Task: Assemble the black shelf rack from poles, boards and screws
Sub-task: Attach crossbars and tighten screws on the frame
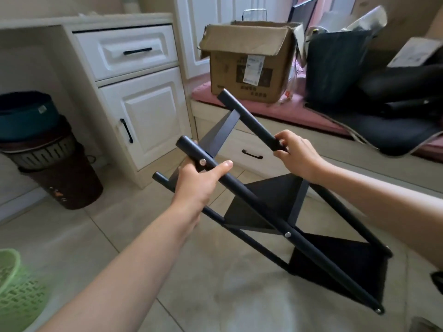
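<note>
Tilting above the floor, the shelf rack [275,207] runs far-left to near-right; left hand [199,185] wraps the near pole [251,195], right hand [297,154] pinches the far pole [249,118].

— Where is there room to reach?
— Bare floor [148,224] at six and seven o'clock.
— What blocks?
— Bin [57,168] at nine, cabinet [143,116] at eleven, cardboard box [249,65] at twelve, green basket [16,291] at eight.
</note>
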The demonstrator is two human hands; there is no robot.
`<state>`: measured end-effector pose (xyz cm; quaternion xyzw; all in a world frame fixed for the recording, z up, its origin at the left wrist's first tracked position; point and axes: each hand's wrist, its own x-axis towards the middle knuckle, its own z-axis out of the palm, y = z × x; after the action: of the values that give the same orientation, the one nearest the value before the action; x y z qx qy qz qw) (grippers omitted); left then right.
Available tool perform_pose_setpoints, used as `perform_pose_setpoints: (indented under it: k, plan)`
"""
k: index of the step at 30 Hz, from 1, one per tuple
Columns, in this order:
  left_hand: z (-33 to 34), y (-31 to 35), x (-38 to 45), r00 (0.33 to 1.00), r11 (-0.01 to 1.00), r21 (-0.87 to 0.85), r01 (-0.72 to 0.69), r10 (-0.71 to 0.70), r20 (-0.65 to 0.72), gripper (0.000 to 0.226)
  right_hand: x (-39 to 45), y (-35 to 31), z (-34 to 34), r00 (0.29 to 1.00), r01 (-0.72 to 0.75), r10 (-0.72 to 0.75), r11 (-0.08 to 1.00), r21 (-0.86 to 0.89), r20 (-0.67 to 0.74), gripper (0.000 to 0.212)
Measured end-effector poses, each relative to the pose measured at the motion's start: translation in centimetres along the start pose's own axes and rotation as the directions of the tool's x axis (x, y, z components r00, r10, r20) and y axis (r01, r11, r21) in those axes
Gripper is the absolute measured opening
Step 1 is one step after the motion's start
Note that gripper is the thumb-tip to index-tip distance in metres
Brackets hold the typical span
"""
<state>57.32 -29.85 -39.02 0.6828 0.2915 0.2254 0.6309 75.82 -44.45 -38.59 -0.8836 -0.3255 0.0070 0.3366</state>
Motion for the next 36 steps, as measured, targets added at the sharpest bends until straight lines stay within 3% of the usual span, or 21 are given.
perform_pose_setpoints:
  k: [3, 11, 24, 28, 33, 36]
  plan:
    - [1.1, 2.2, 0.1, 0.995, 0.994, 0.031, -0.102, 0.101, 0.023, 0.08, -1.3, 0.5, -1.6, 0.997, -0.053, 0.057, 0.996, 0.075, -0.054, 0.031]
    - [2.8, 5.0, 0.2, 0.943, 0.953, 0.145, -0.267, 0.227, 0.245, 0.085, -6.0, 2.5, -4.2, 0.975, -0.154, 0.189, 0.954, 0.256, -0.119, 0.024]
    - [3.2, 6.0, -0.7, 0.788, 0.89, 0.188, -0.415, 0.247, 0.564, 0.09, -13.5, 4.7, -6.0, 0.957, -0.184, 0.25, 0.916, 0.356, -0.148, 0.029]
    - [4.0, 6.0, -2.8, 0.736, 0.874, 0.189, -0.448, 0.241, 0.632, 0.091, -16.8, 5.1, -6.4, 0.956, -0.192, 0.263, 0.894, 0.406, -0.129, 0.04]
    - [5.3, 5.5, -5.5, 0.664, 0.791, 0.251, -0.558, 0.244, 0.707, 0.094, -21.7, 5.5, -6.4, 0.929, -0.253, 0.349, 0.838, 0.483, -0.12, 0.038]
    - [5.7, 5.0, -6.6, 0.677, 0.746, 0.316, -0.586, 0.235, 0.698, 0.096, -23.8, 5.5, -5.9, 0.917, -0.27, 0.381, 0.811, 0.519, -0.119, 0.036]
